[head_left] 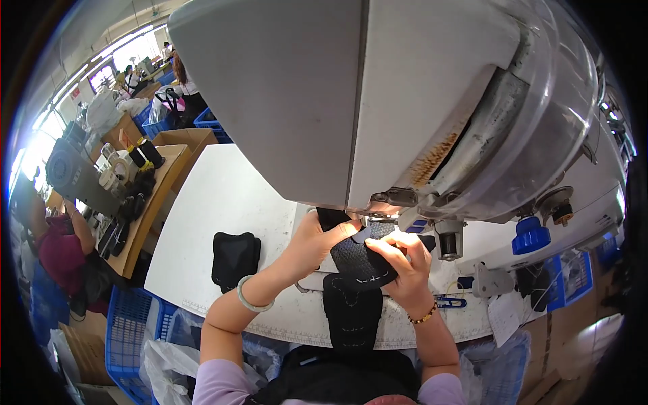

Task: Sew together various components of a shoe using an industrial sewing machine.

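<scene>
Here, at the far left: a person in a dark red top (59,250) seated beside a wooden bench (154,202) loaded with thread cones (145,154). Below that, blue plastic crates (128,331) on the floor, lined with clear plastic bags (162,361); contents beyond the bags not discernible.

On the white work table (223,196), lying flat and apart from the hands: a small stack of black fabric pieces (235,258).

Left hand (317,241), pale green bangle at the wrist, fingers closed down on the upper left edge of the black textured fabric piece (358,263), pressing it to the machine bed. Piece dark, with a woven, mesh-like surface and a line of white dashed stitching along its lower curve; positioned directly under the head of the grey-white sewing machine (351,101), at the needle area. A second black panel (351,314), also marked with white dashes, hanging from it over the near table edge toward the lap.

Right hand (405,266), beaded bracelet at the wrist, fingers curled and pinching the right edge of the same piece, thumb on top.

Just right of that wrist, flat on the table: blue-handled thread snips (451,302). Further right: a blue knob (530,236) on the machine, then a blue basket (570,273) at table level; contents too dim to tell.
</scene>
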A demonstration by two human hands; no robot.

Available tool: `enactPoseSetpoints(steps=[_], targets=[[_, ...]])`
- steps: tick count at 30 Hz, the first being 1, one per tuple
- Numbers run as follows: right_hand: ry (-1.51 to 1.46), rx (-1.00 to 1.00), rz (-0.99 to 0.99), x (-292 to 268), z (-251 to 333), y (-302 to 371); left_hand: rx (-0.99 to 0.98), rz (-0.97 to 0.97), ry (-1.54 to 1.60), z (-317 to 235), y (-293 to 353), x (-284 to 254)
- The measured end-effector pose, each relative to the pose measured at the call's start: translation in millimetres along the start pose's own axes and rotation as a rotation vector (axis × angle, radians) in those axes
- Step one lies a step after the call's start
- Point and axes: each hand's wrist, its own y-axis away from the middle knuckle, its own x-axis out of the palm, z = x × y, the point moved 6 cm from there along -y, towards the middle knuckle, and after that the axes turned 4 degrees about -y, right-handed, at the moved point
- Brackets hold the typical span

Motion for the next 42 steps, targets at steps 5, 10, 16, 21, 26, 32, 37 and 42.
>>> enactPoseSetpoints(steps=[5,10,16,21,26,32,37,42], targets=[[0.053,0.029,-0.030,1,3,-1,0.003,0.032,0.068,1,-7,0],[0.093,0.053,-0.032,1,2,-4,0.009,-0.044,0.113,9,-10,-4],[0.246,-0.098,-0.111,1,7,4,0.093,-0.057,0.108,10,-14,-3],[0.311,-0.143,-0.125,-1,12,9,0.193,-0.126,-0.025,6,-4,-1],[0.250,-0.121,-0.158,-5,-2,17,0.302,-0.295,-0.193,-4,8,7],[0.206,-0.134,-0.153,-7,1,10,0.166,-0.312,-0.068,3,10,8],[0.196,-0.129,-0.161,-10,-2,7,0.141,-0.350,-0.114,5,11,12],[0.238,-0.137,-0.143,-12,4,3,0.147,-0.403,-0.111,5,15,10]])
